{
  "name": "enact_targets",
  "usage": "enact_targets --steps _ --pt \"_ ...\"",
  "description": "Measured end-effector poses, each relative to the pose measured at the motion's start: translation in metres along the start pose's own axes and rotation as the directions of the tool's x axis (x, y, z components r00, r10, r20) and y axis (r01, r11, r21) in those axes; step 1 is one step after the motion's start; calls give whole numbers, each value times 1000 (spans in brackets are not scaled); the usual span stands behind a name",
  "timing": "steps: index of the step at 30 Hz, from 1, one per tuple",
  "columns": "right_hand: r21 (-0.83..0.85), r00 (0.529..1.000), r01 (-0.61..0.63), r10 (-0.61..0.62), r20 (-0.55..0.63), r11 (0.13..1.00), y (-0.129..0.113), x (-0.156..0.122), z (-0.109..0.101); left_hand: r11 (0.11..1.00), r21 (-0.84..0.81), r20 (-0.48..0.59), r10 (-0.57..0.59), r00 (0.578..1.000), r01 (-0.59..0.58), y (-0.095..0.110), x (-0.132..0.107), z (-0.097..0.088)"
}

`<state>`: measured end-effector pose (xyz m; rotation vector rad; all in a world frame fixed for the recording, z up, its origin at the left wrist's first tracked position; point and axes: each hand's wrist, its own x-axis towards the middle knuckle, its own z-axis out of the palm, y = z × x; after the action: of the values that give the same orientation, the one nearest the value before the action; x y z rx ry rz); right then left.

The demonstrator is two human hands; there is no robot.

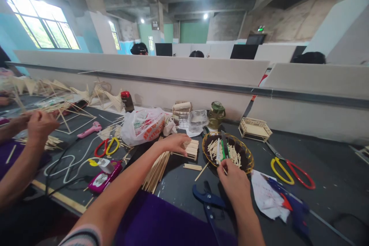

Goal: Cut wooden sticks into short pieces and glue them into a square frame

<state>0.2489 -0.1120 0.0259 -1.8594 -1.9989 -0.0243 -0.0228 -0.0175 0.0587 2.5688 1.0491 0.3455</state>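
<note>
My left hand grips the left end of a small model made of wooden sticks, its fingers partly hidden. My right hand is closed at the near rim of a yellow-edged basket holding many short stick pieces. From its pinched fingers rises a green utility knife, blade pointing away. Between the hands lie a short flat stick piece and a single stick. A bundle of long sticks lies under my left forearm. Blue-handled pipe cutters rest left of my right wrist.
Red-and-yellow scissors, crumpled paper and a blue glue gun lie right. A plastic bag, jar and finished stick model stand behind. Left are a purple power strip, cords and a co-worker's hands.
</note>
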Motion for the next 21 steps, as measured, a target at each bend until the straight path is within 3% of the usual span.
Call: enact_targets --steps 5,9,12,15,18,21 --pt "-37 1000 15 -15 -5 999 -3 -1 -3 1000 23 -2 -17 1000 17 -5 0 8" --pt "-41 999 13 -12 31 999 -6 -1 -6 997 67 -26 -29 999 31 -1 0 4" --pt "-27 999 -20 21 40 999 -6 -1 -6 994 82 -156 -53 986 66 18 0 4" --pt "0 999 -35 35 33 999 -5 -1 -5 973 125 -297 -152 943 196 50 -1 19" --pt "48 999 -41 40 17 998 -2 -1 -2 957 204 -251 -151 956 205 78 -5 45" --pt "100 999 -53 52 7 994 3 -1 2 955 220 -180 -159 971 198 91 -11 67"
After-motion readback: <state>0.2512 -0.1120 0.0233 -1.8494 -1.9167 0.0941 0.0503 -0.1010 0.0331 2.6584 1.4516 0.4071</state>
